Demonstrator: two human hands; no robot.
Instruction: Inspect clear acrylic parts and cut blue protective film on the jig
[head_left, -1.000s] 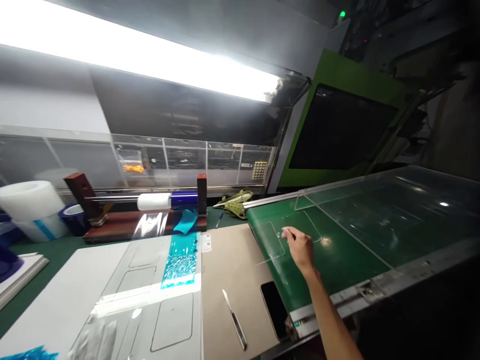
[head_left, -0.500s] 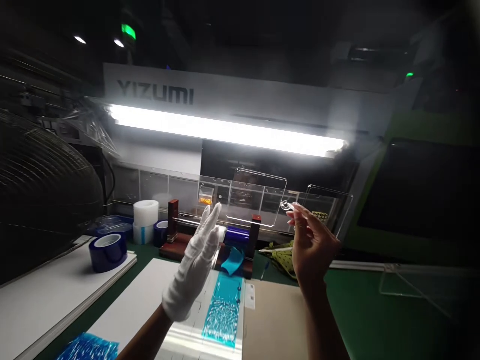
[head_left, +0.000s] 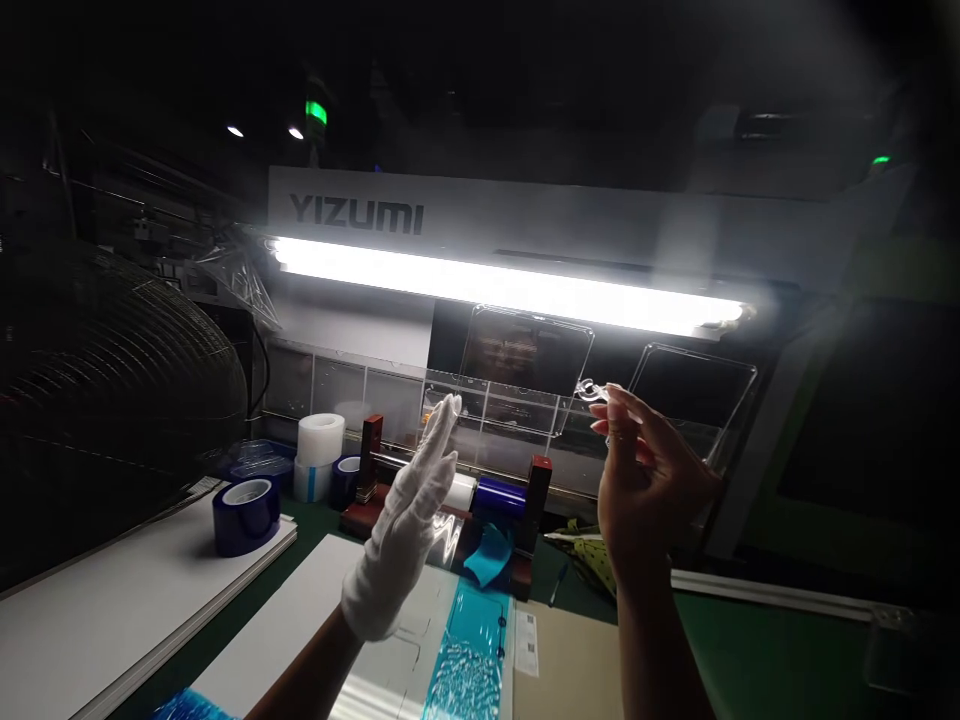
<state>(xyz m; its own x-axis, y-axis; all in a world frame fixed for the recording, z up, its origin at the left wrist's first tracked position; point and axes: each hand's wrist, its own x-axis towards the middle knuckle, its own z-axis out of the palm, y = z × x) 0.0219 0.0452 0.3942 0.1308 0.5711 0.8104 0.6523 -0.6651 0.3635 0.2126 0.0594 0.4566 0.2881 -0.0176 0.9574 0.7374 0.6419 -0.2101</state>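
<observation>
My right hand [head_left: 649,475], bare, is raised at right of centre. Its thumb and fingers pinch a small clear plastic piece with a curled, hook-like end [head_left: 589,390]. On either side of this piece show two thin clear rectangular panels, a left one [head_left: 525,360] and a right one [head_left: 694,400]; they look joined to it, though the joint is hard to make out. My left hand [head_left: 397,540], in a white glove, is held up with its fingers straight and together. Its fingertips are close to the left panel's edge; whether they touch, I cannot tell.
A tube lamp [head_left: 495,285] shines above. Behind stands a clear divided rack [head_left: 341,385]. A wooden holder [head_left: 541,500] carries a blue film roll [head_left: 501,496]. Tape rolls [head_left: 246,515] and white boards [head_left: 135,610] lie left; blue film [head_left: 469,660] lies in front.
The view has shifted, so the bench sits lower and further right. The clear panels have tilted and stand higher against the dark background. Both hands keep much the same pose.
</observation>
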